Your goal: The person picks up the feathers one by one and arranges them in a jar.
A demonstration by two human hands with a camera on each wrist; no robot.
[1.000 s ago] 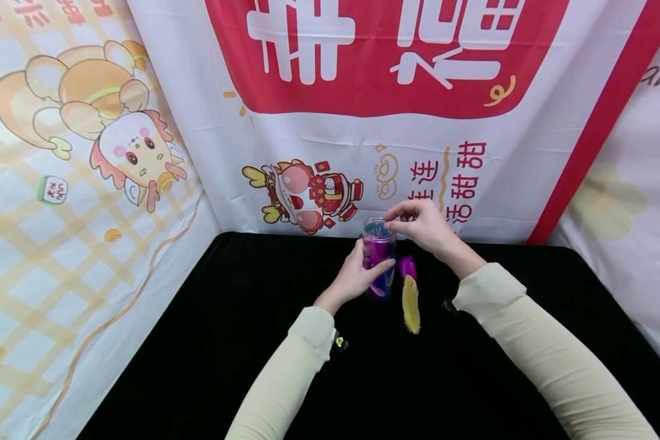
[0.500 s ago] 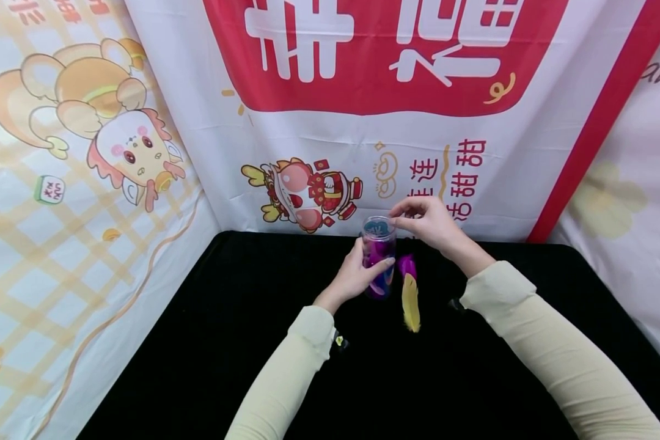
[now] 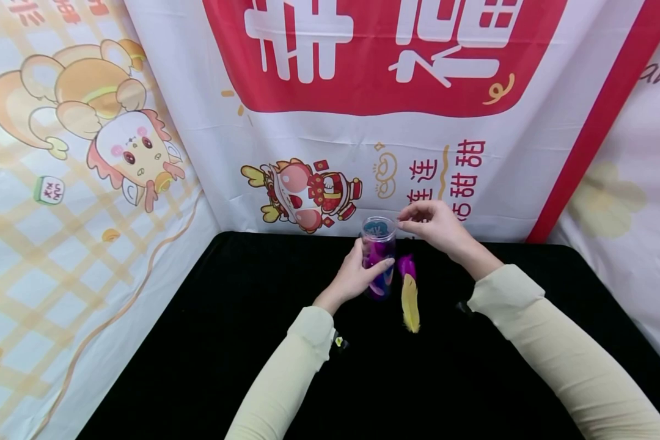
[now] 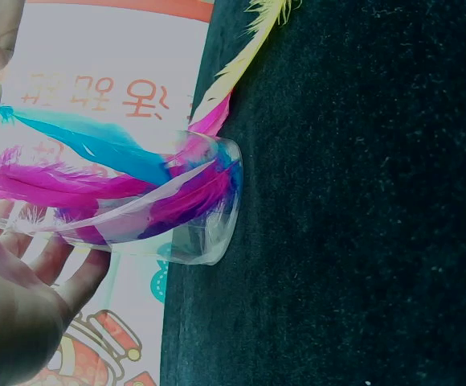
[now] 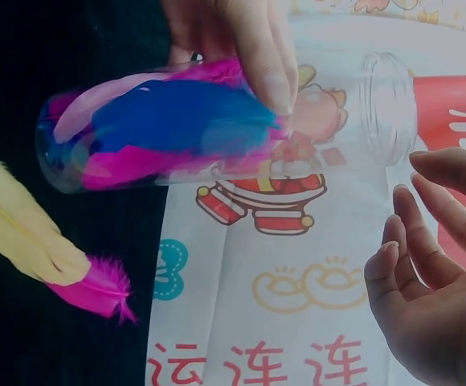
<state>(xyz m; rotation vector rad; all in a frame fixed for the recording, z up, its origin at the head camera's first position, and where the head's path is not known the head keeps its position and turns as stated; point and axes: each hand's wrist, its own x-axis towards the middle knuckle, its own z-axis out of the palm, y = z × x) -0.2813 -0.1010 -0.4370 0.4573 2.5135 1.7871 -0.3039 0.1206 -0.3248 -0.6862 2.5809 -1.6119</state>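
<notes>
A clear jar [image 3: 380, 249] stands at the back of the black table, its mouth uncovered. Inside are several feathers [image 5: 185, 121] in blue, magenta and pale pink, lying along its wall. My left hand [image 3: 354, 273] grips the jar around its middle, thumb across the near side. Just to the right of the threaded rim [image 5: 390, 108] is my right hand [image 3: 431, 227], fingers bent and apart, with nothing seen between them. A yellow feather [image 3: 410, 305] lies on the table right of the jar, its end overlapping a magenta feather [image 3: 407, 266].
The black table [image 3: 286, 379] ends at a white and red printed cloth [image 3: 319, 140] hanging close behind the jar. Another printed cloth [image 3: 159, 263] borders the left side.
My right hand has drawn rightward from over the jar's mouth to beside the rim. My left hand and the jar stay in place, and the loose feathers have not moved.
</notes>
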